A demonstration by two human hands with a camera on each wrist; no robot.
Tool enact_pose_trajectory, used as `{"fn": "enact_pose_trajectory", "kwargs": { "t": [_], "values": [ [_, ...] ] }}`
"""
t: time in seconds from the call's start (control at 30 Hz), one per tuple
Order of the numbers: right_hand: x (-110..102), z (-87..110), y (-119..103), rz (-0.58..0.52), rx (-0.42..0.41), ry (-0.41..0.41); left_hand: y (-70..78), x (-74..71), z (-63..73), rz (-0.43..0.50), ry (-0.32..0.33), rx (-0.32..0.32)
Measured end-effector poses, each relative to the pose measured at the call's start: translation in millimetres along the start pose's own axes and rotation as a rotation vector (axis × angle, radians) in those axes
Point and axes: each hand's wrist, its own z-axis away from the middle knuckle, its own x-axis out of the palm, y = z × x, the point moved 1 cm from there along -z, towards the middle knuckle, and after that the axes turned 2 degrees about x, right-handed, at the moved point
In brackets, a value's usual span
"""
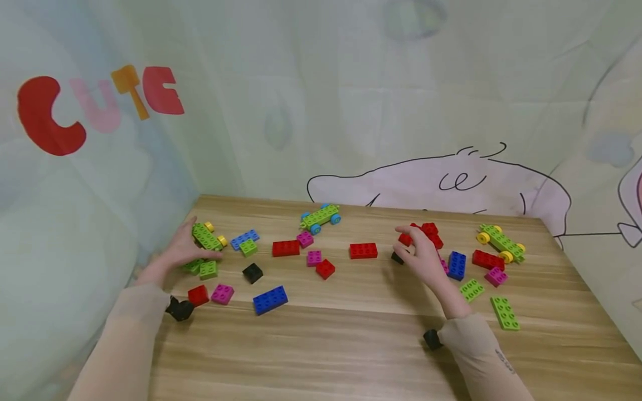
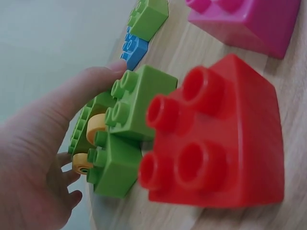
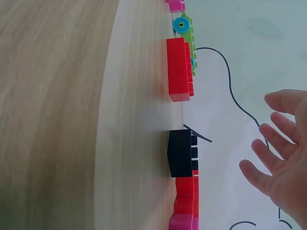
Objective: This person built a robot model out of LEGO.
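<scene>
At the table's left side my left hand (image 1: 181,249) spreads around a green wheeled base (image 1: 205,236) with yellow wheels, fingers beyond it and thumb on the near side. Two green bricks, one of them (image 1: 208,269) plainly visible, lie just below that thumb. The left wrist view has the thumb beside a green brick (image 2: 148,98); whether it touches is hard to tell. A red brick (image 2: 259,139) fills the foreground there. My right hand (image 1: 425,260) hovers above the table with nothing in it, fingers apart, near a black brick (image 1: 396,258) and several red bricks (image 1: 429,229).
A green base with blue wheels (image 1: 321,217) stands at the back; another with yellow wheels (image 1: 501,243) is at right. Blue bricks (image 1: 270,301), pink bricks (image 1: 223,294), red bricks (image 1: 363,250) and green bricks (image 1: 504,313) lie scattered. Printed cloth (image 1: 281,111) hangs behind the table.
</scene>
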Motion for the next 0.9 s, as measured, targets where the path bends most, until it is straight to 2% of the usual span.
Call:
{"fn": "enact_pose_trajectory", "kwargs": {
  "t": [0.63,0.9],
  "values": [
    [0.5,-3.7,1.9,-0.007,0.010,-0.010,1.0,1.1,-6.0,-0.043,0.030,-0.037],
    [1.6,-3.4,2.6,-0.014,0.034,-0.015,3.1,2.2,-8.7,-0.090,0.018,-0.084]
  ]
}}
